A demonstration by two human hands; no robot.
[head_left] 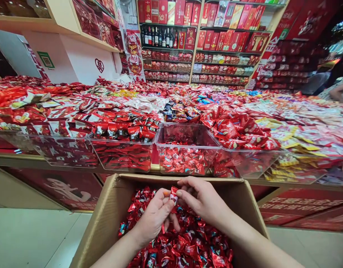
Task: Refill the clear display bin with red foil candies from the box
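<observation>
My left hand and my right hand meet over an open cardboard box full of small red wrapped candies. Both pinch the same single red-and-white wrapped candy between their fingertips, held just above the heap. Straight beyond the box stands a clear plastic bin on the counter, partly filled with red wrapped candies.
Clear bins heaped with red sweets line the counter edge to left and right. The display spreads far back to shelves of red boxes and bottles. A person's arm shows at far right. Pale floor lies at the left.
</observation>
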